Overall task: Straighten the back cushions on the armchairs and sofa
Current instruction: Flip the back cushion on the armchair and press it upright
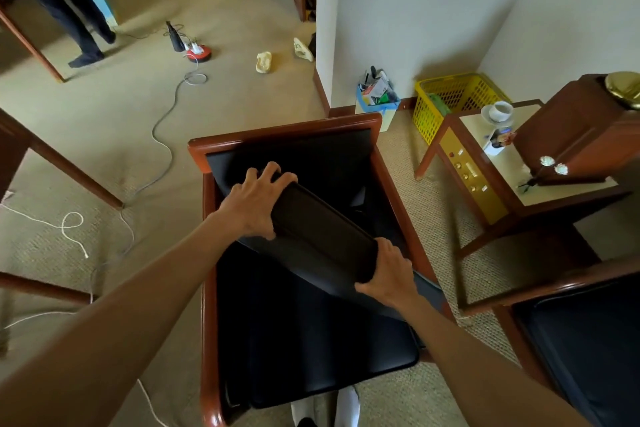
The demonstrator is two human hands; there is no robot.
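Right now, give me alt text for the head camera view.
Both hands grip a black back cushion, tilted askew over a wooden armchair: left hand at its upper end, right hand at its lower end. A side table with a cup stands to the right.

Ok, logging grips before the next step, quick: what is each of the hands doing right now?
Left hand: grips the upper end of the black back cushion.
Right hand: grips the lower end of the same cushion.
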